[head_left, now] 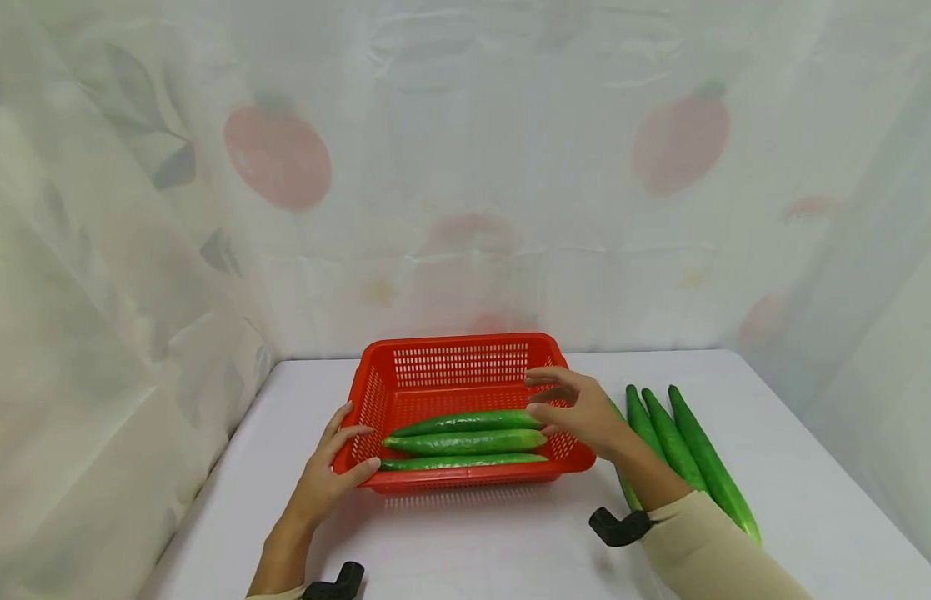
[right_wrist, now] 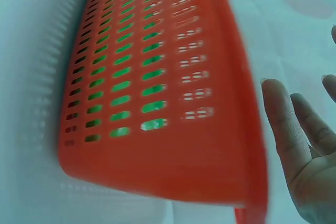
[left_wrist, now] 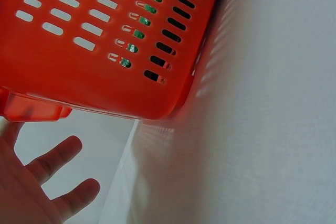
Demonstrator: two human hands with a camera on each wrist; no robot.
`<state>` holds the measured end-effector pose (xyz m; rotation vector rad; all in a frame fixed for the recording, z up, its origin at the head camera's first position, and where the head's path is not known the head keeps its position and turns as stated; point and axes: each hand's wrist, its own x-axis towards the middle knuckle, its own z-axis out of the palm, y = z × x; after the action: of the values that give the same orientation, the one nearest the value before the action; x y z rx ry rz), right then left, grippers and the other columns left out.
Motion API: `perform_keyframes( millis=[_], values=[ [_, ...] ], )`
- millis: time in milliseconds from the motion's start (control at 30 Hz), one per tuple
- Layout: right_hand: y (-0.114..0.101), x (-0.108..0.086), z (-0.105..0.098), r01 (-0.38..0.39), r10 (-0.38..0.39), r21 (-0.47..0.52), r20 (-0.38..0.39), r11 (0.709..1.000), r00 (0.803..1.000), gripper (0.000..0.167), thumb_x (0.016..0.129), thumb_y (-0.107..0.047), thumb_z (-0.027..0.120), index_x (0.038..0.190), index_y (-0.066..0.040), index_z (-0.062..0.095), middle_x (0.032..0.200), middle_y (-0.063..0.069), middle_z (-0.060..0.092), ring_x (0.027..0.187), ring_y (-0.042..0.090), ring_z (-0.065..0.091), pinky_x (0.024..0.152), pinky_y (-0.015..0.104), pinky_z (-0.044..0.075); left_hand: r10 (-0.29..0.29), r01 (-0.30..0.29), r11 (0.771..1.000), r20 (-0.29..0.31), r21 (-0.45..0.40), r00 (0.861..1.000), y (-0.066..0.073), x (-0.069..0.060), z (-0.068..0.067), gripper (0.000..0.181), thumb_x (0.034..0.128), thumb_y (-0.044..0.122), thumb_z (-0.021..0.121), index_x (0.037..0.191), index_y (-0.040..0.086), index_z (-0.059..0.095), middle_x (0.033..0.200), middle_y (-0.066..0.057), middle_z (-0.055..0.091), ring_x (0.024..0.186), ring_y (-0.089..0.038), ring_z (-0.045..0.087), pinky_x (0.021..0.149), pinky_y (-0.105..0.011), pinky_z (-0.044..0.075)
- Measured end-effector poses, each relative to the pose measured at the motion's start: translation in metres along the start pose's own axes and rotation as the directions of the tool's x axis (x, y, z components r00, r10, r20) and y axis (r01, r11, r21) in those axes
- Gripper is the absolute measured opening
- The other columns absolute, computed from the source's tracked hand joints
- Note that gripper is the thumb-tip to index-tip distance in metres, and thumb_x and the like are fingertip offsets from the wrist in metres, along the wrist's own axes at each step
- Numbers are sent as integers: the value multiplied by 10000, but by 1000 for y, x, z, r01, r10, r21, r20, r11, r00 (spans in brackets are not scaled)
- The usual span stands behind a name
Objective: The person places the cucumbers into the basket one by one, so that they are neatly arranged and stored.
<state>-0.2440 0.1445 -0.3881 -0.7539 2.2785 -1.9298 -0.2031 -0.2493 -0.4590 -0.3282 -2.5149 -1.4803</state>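
Note:
A red plastic basket (head_left: 465, 475) with slotted walls stands on the white table. Three long green cucumbers (head_left: 465, 442) lie side by side in it, toward the near wall. At the near left corner my left hand (head_left: 318, 479) rests on the rim, its thumb on the front edge; the left wrist view has two of its fingers (left_wrist: 55, 158) spread straight beside the basket. My right hand (head_left: 578, 417) hovers over the basket's right end, loosely bent and holding nothing. In the right wrist view its fingers (right_wrist: 283, 119) stand apart from the basket wall.
Several more cucumbers (head_left: 708, 454) lie lengthwise on the table to the right, partly hidden by my right forearm. A pale curtain (head_left: 465, 167) with fruit prints hangs behind the white table (head_left: 465, 550) and along its sides.

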Motion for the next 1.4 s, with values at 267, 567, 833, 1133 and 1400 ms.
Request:
perform_keyframes(
  millis=[267,567,833,1133,1400],
  values=[
    [-20,-22,-14,30,-30,-2,-75,1000,997,462,860,-107,719,1297,-98,569,1253,134,556,1129,481,488,699,483,546,0,0,1000,-2,-1,1000,2,-1,0,431,845,226,712,1236,81,601,1572,-16,180,1381,-375,211,954,-612,360],
    [-29,-45,-32,54,-71,-112,-156,992,985,462,871,-114,713,1307,-95,562,1257,93,570,1124,404,525,691,449,553,15,-15,1000,-10,-5,1000,1,-2,0,431,842,226,720,1231,81,605,1570,-20,188,1385,-368,206,969,-625,328],
    [-34,-64,-45,85,-142,-262,-206,961,968,434,891,-92,699,1305,-110,570,1275,51,574,1124,273,561,777,310,532,59,-59,998,-11,-11,998,-1,-2,0,425,838,223,733,1221,86,609,1568,-25,194,1385,-349,203,984,-638,254],
    [-36,-79,-59,84,-171,-311,-264,947,949,431,891,-36,683,1303,-90,570,1257,31,582,1093,150,555,840,216,481,48,-49,999,-11,-18,999,-1,-3,0,430,841,231,727,1224,77,607,1568,-21,193,1388,-348,200,985,-636,269],
    [-28,-98,-76,48,-154,-318,-317,947,936,473,898,-2,662,1349,-59,531,1307,10,556,1136,159,531,868,187,450,42,-42,999,-12,4,999,1,-2,1,425,847,245,720,1223,82,609,1565,-18,206,1360,-349,256,933,-550,394]
  ],
)
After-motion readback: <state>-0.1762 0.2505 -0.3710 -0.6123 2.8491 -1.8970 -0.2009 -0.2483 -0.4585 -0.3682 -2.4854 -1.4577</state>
